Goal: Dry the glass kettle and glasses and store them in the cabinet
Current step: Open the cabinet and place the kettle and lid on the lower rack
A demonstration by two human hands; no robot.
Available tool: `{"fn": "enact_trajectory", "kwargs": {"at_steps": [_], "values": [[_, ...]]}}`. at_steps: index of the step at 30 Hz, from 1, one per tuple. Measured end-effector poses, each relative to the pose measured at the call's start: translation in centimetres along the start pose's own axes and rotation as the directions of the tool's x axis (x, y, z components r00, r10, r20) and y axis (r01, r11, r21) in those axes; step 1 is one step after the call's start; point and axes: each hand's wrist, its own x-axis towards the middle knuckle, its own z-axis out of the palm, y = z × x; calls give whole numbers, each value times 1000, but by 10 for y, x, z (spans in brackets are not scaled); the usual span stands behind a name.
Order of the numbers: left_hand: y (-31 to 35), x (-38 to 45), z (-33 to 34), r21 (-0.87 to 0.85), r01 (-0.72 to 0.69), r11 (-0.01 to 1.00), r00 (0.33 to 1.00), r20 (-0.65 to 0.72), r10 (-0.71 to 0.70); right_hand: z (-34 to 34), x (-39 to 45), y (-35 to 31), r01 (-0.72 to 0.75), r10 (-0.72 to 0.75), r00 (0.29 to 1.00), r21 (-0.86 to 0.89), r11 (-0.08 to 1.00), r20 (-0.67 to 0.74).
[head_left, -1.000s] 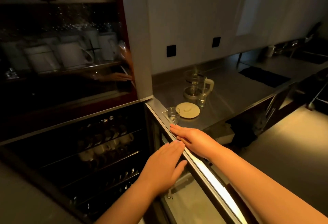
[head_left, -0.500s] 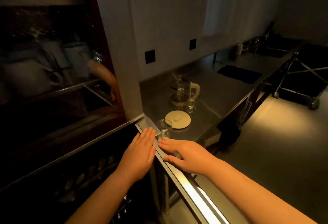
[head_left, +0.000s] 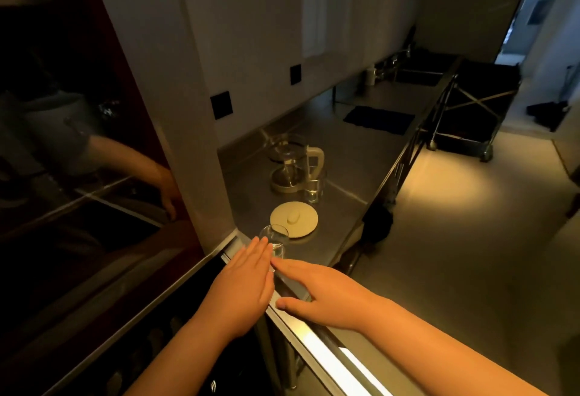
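Glass kettle (head_left: pixel 290 160), clear-bodied with a cream handle and cream base, stands at the centre of the frame on the long grey steel counter (head_left: pixel 361 157), its lid off. Nothing can be made out inside it. Its round cream lid (head_left: pixel 294 218) lies flat on the counter, just below it in the frame. Two small clear drinking glasses are visible: one glass (head_left: pixel 314 188) stands touching the kettle's handle side, the other glass (head_left: pixel 274 240) stands at the counter's near corner, just beyond the fingertips. Both look empty.

Two bare hands lie flat and empty at lower centre. The left hand (head_left: pixel 243 289) has its fingers pressed together, pointing at the near glass; the right hand (head_left: pixel 320 293) has fingers loosely spread along the counter's bright steel edge.

A dark glass-fronted cabinet (head_left: pixel 78 176) fills the left of the frame. One dark mat (head_left: pixel 378 119) lies further along the counter, upper right.
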Motion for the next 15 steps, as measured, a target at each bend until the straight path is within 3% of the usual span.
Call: {"fn": "enact_trajectory", "kwargs": {"at_steps": [15], "values": [[7,50,-4,-39,-19,999,984,175,26,-18,14,41,3,-11,995,75,997,101]]}}
